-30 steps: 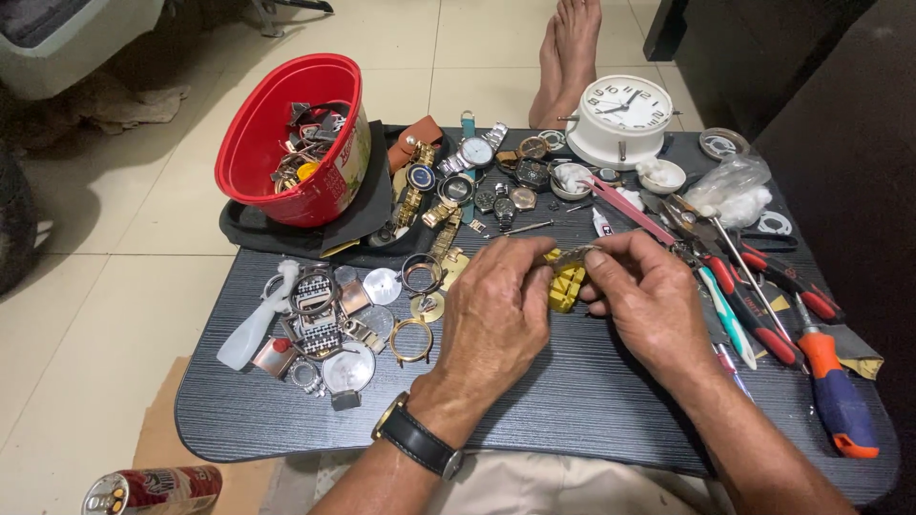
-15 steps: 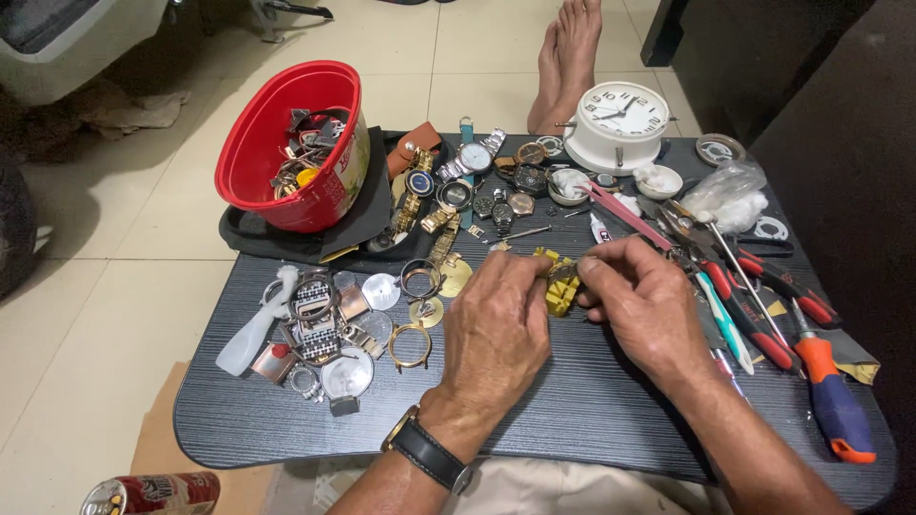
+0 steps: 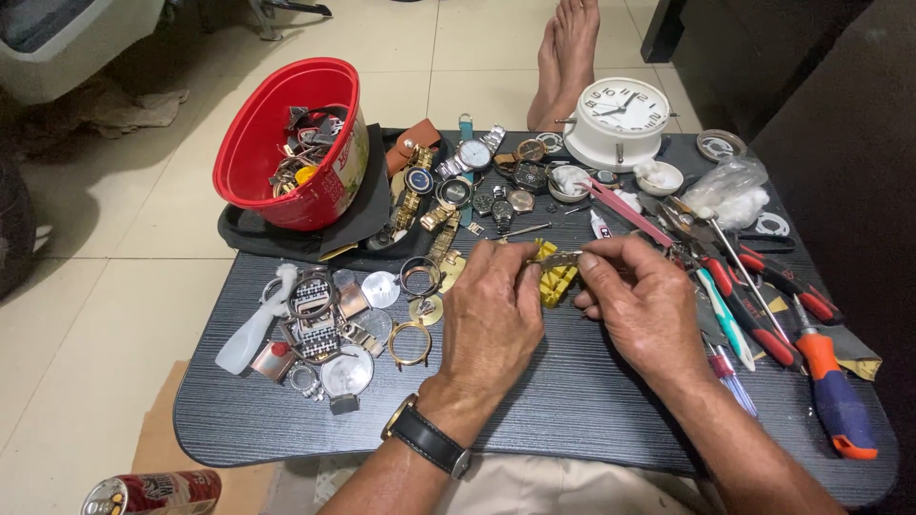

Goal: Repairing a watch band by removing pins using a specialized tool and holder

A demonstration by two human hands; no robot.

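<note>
Though half hidden by fingers, small metal piece [image 3: 561, 257] in both hands' [image 3: 491, 315] [image 3: 641, 307] closed grip, above yellow holder [image 3: 553, 278].

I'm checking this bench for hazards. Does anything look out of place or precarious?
The red bowl of parts sits tilted at the table's back left corner, and a drink can lies on the floor.

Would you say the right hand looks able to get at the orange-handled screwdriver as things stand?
Probably yes: the screwdriver lies uncovered on the table just right of the right hand, though that hand is pinching a small metal part with the left hand.
</note>
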